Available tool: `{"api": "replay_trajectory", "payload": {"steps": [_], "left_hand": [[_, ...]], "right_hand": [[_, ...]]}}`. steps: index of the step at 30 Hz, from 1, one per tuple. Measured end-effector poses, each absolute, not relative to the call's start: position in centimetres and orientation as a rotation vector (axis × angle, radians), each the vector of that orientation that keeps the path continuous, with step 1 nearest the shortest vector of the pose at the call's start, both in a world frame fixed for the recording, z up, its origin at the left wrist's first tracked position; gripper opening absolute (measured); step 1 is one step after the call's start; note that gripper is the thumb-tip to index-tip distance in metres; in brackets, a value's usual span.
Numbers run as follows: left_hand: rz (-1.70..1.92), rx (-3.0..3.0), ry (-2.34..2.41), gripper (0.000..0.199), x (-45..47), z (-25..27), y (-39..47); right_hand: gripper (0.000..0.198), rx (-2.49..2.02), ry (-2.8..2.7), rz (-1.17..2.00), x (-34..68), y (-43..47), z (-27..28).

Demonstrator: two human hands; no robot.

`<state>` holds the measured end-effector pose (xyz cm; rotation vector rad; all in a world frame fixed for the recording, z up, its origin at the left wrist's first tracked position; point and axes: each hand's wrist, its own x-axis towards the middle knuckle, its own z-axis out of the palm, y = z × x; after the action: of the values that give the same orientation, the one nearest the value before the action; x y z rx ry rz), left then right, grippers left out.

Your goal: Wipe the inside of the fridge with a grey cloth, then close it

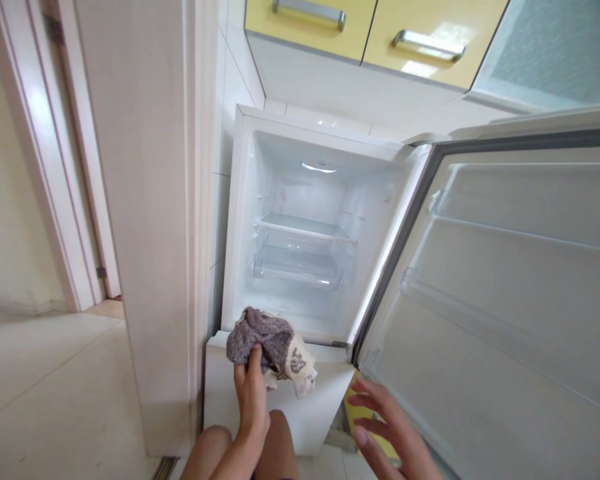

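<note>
My left hand (251,390) grips a bunched cloth (267,337), grey-brown on one side and cream with a dark print on the other. It is in front of the lower front edge of an open fridge (233,220). Low on the right, my right hand (387,427) has its fingers apart and holds nothing; the open fridge door (485,300) is beside it. Inside the fridge I see a glass shelf (305,227) and, below it, a clear drawer (297,268).
Yellow cabinets (310,30) with metal handles hang above the fridge. A pale door frame (150,233) rises close on the left, with tiled floor (55,380) past it. Clear racks (505,230) line the door. My knees show at the bottom.
</note>
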<state>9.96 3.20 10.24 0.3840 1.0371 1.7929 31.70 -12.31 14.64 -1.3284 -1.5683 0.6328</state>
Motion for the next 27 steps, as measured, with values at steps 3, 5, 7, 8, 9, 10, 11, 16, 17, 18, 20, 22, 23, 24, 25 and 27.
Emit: {"api": "replay_trajectory", "payload": {"steps": [3, 5, 7, 8, 9, 10, 11, 16, 17, 18, 20, 22, 23, 24, 25, 27], "left_hand": [[1.754, 0.563, 1.017, 0.049, 10.7, 10.6, 2.4], [1.709, 0.702, 1.011, 0.051, 11.0, 10.7, 1.8], [1.695, 0.863, 0.968, 0.051, 11.3, 10.4, 1.4], [1.691, 0.939, 0.928, 0.050, 11.3, 10.1, 1.4], [1.680, 1.004, 0.882, 0.050, 11.2, 9.9, 1.4], [1.664, 1.053, 0.840, 0.049, 11.0, 9.7, 1.6], [1.643, 1.088, 0.809, 0.049, 10.8, 9.4, 1.9], [1.458, 1.347, 0.818, 0.057, 8.7, 9.0, 3.4], [1.433, 1.405, 0.813, 0.065, 8.3, 9.0, 3.5], [1.421, 1.447, 0.805, 0.073, 8.0, 8.8, 3.6], [1.422, 1.490, 0.809, 0.085, 7.4, 8.3, 3.9], [1.433, 1.494, 0.871, 0.083, 6.5, 7.3, 4.9], [1.438, 1.490, 0.914, 0.075, 6.0, 6.5, 5.8], [1.447, 1.493, 0.963, 0.066, 5.4, 5.7, 7.0], [1.462, 1.499, 1.020, 0.057, 4.8, 4.8, 8.3], [1.496, 1.604, 1.146, 0.046, 3.7, 2.8, 11.4]], "right_hand": [[0.081, -1.253, -1.348, 1.101, 27.6, -8.3, 13.9], [0.095, -1.190, -1.296, 1.292, 25.4, -5.7, 14.1], [0.097, -1.142, -1.250, 1.339, 23.6, -3.4, 14.3], [0.095, -1.111, -1.219, 1.330, 22.7, -2.3, 14.5], [0.091, -1.072, -1.184, 1.312, 22.0, -1.3, 14.6], [0.087, -1.035, -1.150, 1.292, 21.3, -0.4, 14.6], [0.083, -1.010, -1.120, 1.263, 20.6, 0.3, 14.6], [0.065, -1.057, -0.992, 0.962, 18.8, 3.3, 13.8], [0.061, -1.071, -0.968, 0.908, 18.8, 3.9, 13.6], [0.057, -1.079, -0.946, 0.861, 18.9, 4.6, 13.5], [0.054, -1.089, -0.915, 0.784, 19.6, 6.1, 13.3], [0.056, -1.130, -0.912, 0.689, 20.8, 7.9, 13.3], [0.059, -1.163, -0.921, 0.626, 21.5, 8.8, 13.2], [0.064, -1.192, -0.931, 0.559, 22.3, 9.8, 13.0], [0.072, -1.200, -0.938, 0.501, 23.1, 10.8, 12.6], [0.096, -1.140, -0.971, 0.453, 24.8, 12.8, 11.3]]}}
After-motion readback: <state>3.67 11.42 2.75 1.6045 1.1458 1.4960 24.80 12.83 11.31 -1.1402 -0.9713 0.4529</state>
